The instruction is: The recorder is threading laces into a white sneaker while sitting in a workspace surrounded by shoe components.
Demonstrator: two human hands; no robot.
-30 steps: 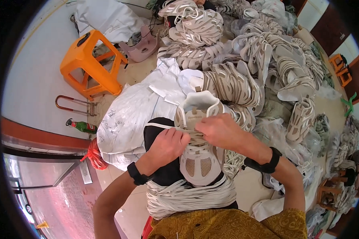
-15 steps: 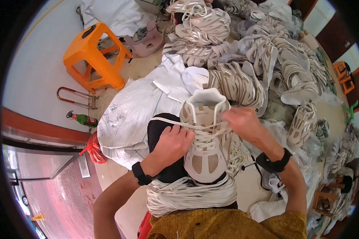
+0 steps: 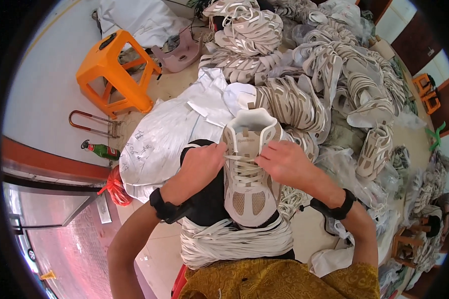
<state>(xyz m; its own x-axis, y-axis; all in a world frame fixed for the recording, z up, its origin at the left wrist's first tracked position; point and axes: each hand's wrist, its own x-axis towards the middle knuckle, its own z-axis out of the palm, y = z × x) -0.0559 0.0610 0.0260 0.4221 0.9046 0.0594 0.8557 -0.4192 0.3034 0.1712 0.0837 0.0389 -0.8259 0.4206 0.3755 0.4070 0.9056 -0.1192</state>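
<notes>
A beige and white sneaker shell (image 3: 252,205) rests on my black-clad thigh, its toe toward me and its collar open at the far end. A cream shoelace (image 3: 248,172) runs crosswise over the tongue through its lower eyelets. My left hand (image 3: 203,163) is closed on the lace at the left eyelet edge. At the opposite eyelet row, my right hand (image 3: 283,162) pinches the lace between thumb and fingers. The fingertips partly hide the upper eyelets. Across my lap lies a thick bundle of cream laces (image 3: 237,241).
Stacked sneaker uppers (image 3: 289,104) lie ahead, with larger piles to the right. A white woven sack (image 3: 159,144) lies at the left, near an orange stool (image 3: 112,70), a green bottle (image 3: 104,150) and a red plastic bag (image 3: 116,185). More loose laces (image 3: 292,199) hang beside the shoe.
Both hands have come in closer to the eyelets, the right one moving left. The lace stretched across the shoe is now drawn down, and the tongue shows more.
</notes>
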